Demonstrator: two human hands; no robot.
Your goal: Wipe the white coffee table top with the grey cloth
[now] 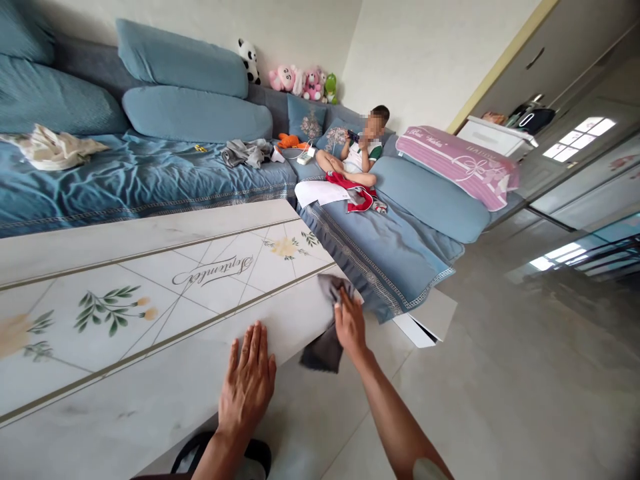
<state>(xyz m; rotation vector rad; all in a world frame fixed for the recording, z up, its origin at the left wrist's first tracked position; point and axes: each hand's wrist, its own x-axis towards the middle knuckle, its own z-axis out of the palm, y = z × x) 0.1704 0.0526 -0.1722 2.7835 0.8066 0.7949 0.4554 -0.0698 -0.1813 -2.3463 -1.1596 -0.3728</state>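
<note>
At eleven o'clock, the left hand (247, 383) is being held flat and open on the white table (100, 413), with nothing being gripped. At one o'clock, a dark cloth (323, 350) is being pressed at the table's corner by the right hand (351, 323), its fingers extended; whether it is being pinched cannot be told. Because cloth is being dangled past the edge, it could be dragged off onto the floor (500, 380).
</note>
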